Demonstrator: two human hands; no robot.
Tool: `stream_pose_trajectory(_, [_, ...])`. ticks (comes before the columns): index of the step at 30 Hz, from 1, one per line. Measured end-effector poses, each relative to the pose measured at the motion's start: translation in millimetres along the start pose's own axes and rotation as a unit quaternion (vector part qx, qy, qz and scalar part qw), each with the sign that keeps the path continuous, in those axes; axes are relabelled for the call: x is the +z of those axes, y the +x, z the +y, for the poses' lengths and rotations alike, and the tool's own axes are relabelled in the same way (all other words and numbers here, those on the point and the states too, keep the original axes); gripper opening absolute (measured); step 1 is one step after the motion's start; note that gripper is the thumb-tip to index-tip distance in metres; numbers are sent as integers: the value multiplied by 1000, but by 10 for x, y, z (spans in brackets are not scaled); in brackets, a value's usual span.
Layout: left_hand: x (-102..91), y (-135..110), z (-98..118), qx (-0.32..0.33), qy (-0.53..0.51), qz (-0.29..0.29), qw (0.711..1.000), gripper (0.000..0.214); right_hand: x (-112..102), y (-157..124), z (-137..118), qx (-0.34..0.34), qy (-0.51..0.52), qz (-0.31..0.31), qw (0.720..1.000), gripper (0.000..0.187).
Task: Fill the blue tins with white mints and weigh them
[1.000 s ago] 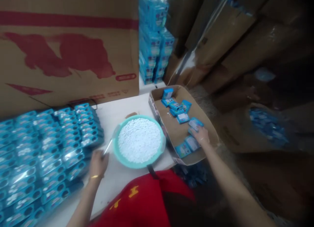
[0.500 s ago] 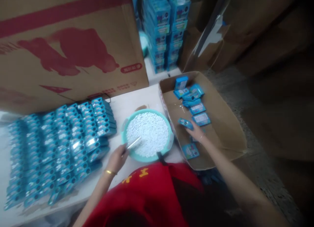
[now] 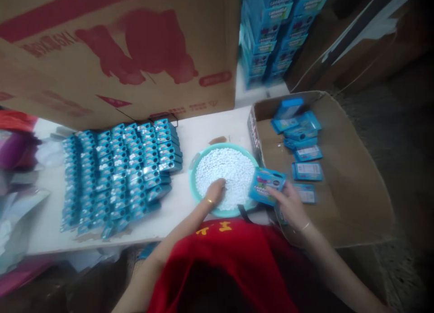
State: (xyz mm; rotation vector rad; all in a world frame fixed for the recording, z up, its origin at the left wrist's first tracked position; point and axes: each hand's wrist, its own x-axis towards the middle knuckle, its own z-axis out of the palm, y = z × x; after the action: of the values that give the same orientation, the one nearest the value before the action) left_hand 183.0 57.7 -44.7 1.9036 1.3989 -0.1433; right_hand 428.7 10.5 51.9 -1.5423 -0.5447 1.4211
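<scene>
My left hand (image 3: 216, 192) is closed and reaches down into the white pellets (image 3: 230, 168) that fill a turquoise basin (image 3: 192, 186). Its fingertips are partly sunk among them, and whatever it grips is hidden. A thin gold bracelet circles that wrist. My right hand (image 3: 291, 204) grips a flat blue candy box (image 3: 266, 185) at its right end, printed face up. That box is held over the basin's right rim, beside the wall of an open cardboard carton (image 3: 356, 186).
Several blue boxes (image 3: 308, 170) lie loose in the carton. Rows of small blue boxes (image 3: 118, 177) stand packed on the white table (image 3: 200, 128) at left. Behind them rises a big brown carton (image 3: 162, 96). Blue box stacks (image 3: 267, 37) stand at the back.
My left hand has moved into the pellets; the silvery tool it held is out of sight. My right hand has brought the blue box from inside the carton to the basin's rim. The view shifted.
</scene>
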Motion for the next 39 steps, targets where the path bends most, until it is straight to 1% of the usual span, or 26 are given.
stream_pose_trajectory(1, [41,53,14,4,-5,1,1000,31,45,-12,48,6,-9,-8,1000,49])
stream_pose_trajectory(3, [50,96,6,12,-16,1,1000,31,106,-24,145,9,-29,-19,999,56])
stream_pose_trajectory(4, [21,89,-14,15,-20,1,1000,29,124,-25,189,7,-39,-24,999,58])
stream_pose_trajectory(6, [-96,33,-78,29,-31,1,999,25,142,-20,266,-6,-64,-34,997,58])
stream_pose_trajectory(8, [-280,-54,-151,55,-44,7,997,25,149,-8,330,-29,-96,-38,994,57])
stream_pose_trajectory(10, [-519,-149,-206,86,-56,16,995,27,159,15,384,-64,-141,-31,987,55])
stream_pose_trajectory(13, [-927,-288,-216,119,-58,21,991,27,200,81,442,-134,-232,-16,963,50])
stream_pose_trajectory(15, [-1181,-369,-168,131,-47,18,990,26,253,145,464,-182,-280,-21,942,43])
stream_pose_trajectory(17, [-1389,-430,-88,143,-24,10,989,27,323,209,476,-223,-307,-40,924,37])
stream_pose_trajectory(19, [-1543,-465,15,165,9,-9,986,25,404,252,482,-253,-322,-67,910,34])
stream_pose_trajectory(21, [-1656,-479,138,183,48,-36,981,22,482,263,485,-272,-329,-86,900,38])
stream_pose_trajectory(23, [-1738,-478,281,186,98,-61,976,18,545,257,490,-287,-334,-90,893,43])
stream_pose_trajectory(25, [-1787,-466,439,164,159,-73,971,16,590,259,509,-304,-339,-84,886,49])
stream_pose_trajectory(26, [-1798,-459,524,149,191,-75,967,17,607,268,521,-315,-344,-91,880,51])
stream_pose_trajectory(29, [-1774,-444,794,118,268,-73,954,25,647,301,546,-340,-348,-83,870,53])
stream_pose_trajectory(31, [-1729,-452,958,118,296,-63,946,26,669,309,548,-350,-341,-75,869,54])
stream_pose_trajectory(33, [-1696,-477,1057,130,306,-42,942,24,680,308,549,-356,-328,-77,872,55])
stream_pose_trajectory(35, [-1707,-515,1049,144,299,-23,943,23,669,312,557,-356,-315,-78,877,56])
stream_pose_trajectory(36, [-1733,-534,996,144,290,-15,946,23,654,316,564,-351,-309,-72,881,55])
stream_pose_trajectory(37, [-1766,-547,910,136,276,-8,951,23,632,320,571,-345,-303,-63,886,55])
stream_pose_trajectory(39, [-1822,-543,653,98,245,4,965,21,572,322,576,-324,-292,-45,899,49])
